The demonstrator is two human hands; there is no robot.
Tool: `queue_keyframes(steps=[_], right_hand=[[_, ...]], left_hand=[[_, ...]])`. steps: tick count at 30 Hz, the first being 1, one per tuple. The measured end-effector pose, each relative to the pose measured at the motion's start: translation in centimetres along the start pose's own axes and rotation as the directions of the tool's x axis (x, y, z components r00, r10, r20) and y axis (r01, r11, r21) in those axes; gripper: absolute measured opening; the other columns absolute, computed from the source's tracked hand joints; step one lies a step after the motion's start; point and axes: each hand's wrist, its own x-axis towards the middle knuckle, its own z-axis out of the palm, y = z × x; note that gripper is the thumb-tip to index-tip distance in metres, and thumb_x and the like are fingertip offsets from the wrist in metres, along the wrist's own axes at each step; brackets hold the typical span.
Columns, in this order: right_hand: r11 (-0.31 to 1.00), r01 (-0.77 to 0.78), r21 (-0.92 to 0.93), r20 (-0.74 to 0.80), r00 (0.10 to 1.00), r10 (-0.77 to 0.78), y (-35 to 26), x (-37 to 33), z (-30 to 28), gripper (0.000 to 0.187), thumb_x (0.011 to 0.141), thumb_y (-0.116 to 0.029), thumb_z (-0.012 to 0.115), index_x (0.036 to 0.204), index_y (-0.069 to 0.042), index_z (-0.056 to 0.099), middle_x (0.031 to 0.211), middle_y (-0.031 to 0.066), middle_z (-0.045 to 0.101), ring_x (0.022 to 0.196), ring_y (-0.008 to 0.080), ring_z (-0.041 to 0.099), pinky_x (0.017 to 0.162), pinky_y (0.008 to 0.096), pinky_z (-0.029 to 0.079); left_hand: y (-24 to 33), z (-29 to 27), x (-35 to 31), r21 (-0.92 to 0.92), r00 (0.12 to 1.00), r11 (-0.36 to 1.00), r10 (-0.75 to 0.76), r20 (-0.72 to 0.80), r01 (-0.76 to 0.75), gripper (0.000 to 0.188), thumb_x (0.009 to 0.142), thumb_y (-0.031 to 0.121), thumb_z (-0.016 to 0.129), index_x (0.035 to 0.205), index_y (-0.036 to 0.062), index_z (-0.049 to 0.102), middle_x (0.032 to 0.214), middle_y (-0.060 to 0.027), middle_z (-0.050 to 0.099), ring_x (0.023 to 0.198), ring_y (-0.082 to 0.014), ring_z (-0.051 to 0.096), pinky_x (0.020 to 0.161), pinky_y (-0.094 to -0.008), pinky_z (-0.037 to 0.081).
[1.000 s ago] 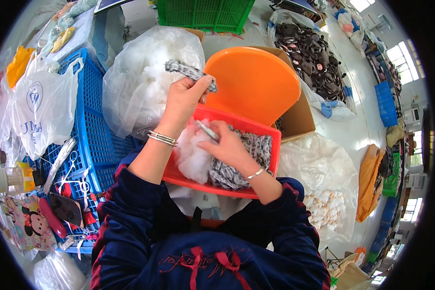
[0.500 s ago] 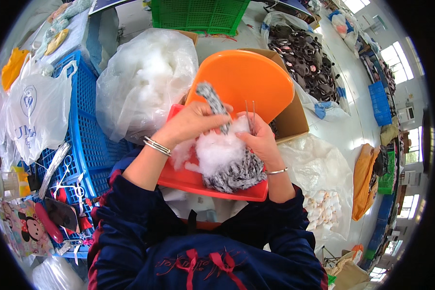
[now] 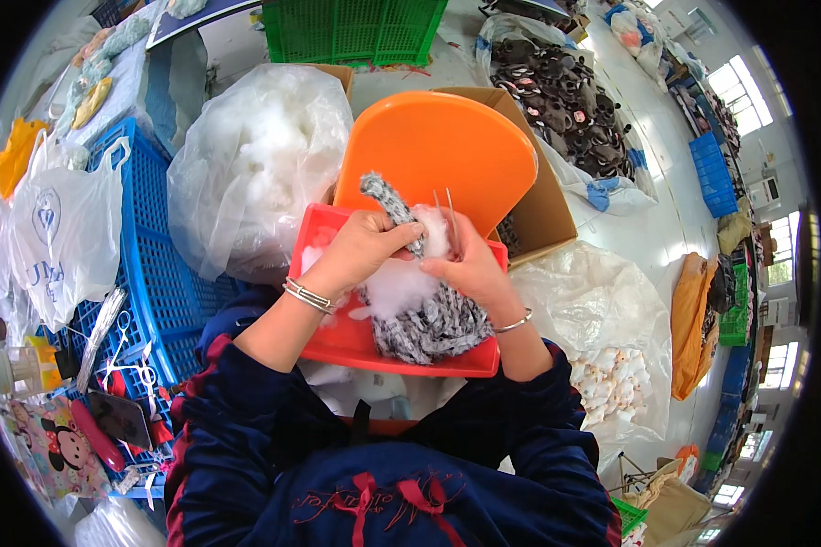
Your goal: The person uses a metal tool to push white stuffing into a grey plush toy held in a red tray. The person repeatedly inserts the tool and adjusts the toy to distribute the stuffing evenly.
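Note:
My left hand [image 3: 358, 248] pinches a narrow grey-and-white furry plush piece [image 3: 389, 197], which sticks up at a slant past the fingers. In my right hand [image 3: 476, 266] is a thin two-pronged metal tool [image 3: 451, 206], its prongs pointing up. A tuft of white stuffing [image 3: 434, 228] sits between my two hands, against the plush piece. Both hands are above a red tray [image 3: 337, 352]. Inside the tray lie loose white stuffing [image 3: 401, 288] and a heap of similar furry plush pieces [image 3: 434, 330]. Fingers hide the lower end of the held piece.
Beyond the tray stands an orange chair back [image 3: 436, 146] before a cardboard box [image 3: 549, 219]. A clear bag of stuffing [image 3: 265, 146] is at left, by a blue basket [image 3: 169, 301] with scissors [image 3: 119, 342]. Dark plush parts [image 3: 556, 109] fill a bag at far right.
My right hand has come closer to the left, and the metal tool now tilts leftward. A stuffing tuft has risen beside the plush piece. The whole view has shifted slightly.

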Motion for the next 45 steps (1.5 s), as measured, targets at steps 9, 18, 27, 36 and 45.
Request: queue_keyframes(steps=[9,18,27,36,45], right_hand=[[0.755,-0.097,-0.648,0.258,0.905,0.337,2.2,-0.3,-1.6,0.041,0.084,-0.002,0.059,0.124,0.002,0.052,0.114,0.0058,0.062,0.102,0.0154,0.060,0.089,0.0319,0.049],[0.901,-0.106,0.420,-0.023,0.992,0.128,-2.1,-0.1,-0.1,0.028,0.092,-0.007,0.058,0.118,0.001,0.053,0.079,0.0024,0.059,0.045,0.0037,0.042,0.039,0.0191,0.033],[0.938,-0.158,0.309,0.009,0.987,0.163,-0.2,-0.1,0.3,0.011,0.091,-0.005,0.058,0.101,-0.001,0.055,0.071,-0.0007,0.054,0.046,0.0040,0.043,0.041,0.0199,0.035],[0.880,-0.165,0.445,0.019,0.984,0.175,-2.4,-0.4,1.4,0.019,0.088,-0.006,0.062,0.105,-0.001,0.056,0.070,-0.0024,0.053,0.048,0.0028,0.044,0.042,0.0194,0.036],[0.972,-0.155,0.176,-0.051,0.985,0.167,-1.8,-0.5,0.3,0.016,0.095,-0.014,0.056,0.106,-0.003,0.056,0.074,-0.0030,0.057,0.053,0.0027,0.045,0.046,0.0199,0.037]], left_hand=[[2.1,-3.7,-0.3,-0.528,0.977,0.824,0.144,-0.156,-0.206,0.018,0.092,0.015,0.064,0.093,-0.0017,0.069,0.086,-0.0045,0.069,0.072,-0.0117,0.066,0.066,-0.0229,0.053],[0.3,-1.3,-0.6,0.048,0.981,0.987,0.150,0.124,-0.156,0.020,0.092,0.020,0.064,0.088,0.0018,0.073,0.078,0.0011,0.068,0.068,-0.0042,0.060,0.063,-0.0207,0.047],[0.9,-0.9,-0.9,-0.193,0.990,0.971,0.136,-0.031,-0.139,0.025,0.091,0.024,0.067,0.088,-0.0004,0.071,0.077,-0.0007,0.068,0.065,-0.0048,0.059,0.059,-0.0198,0.047],[0.6,-0.8,-0.6,-0.246,0.991,0.961,0.132,-0.006,-0.129,0.021,0.093,0.021,0.065,0.093,0.0007,0.070,0.078,-0.0025,0.068,0.062,-0.0063,0.061,0.056,-0.0209,0.048],[1.3,-1.0,-1.1,-0.181,0.997,0.980,0.081,0.010,-0.078,0.025,0.092,0.025,0.067,0.084,0.0014,0.071,0.074,0.0001,0.067,0.063,-0.0049,0.058,0.059,-0.0205,0.046]])
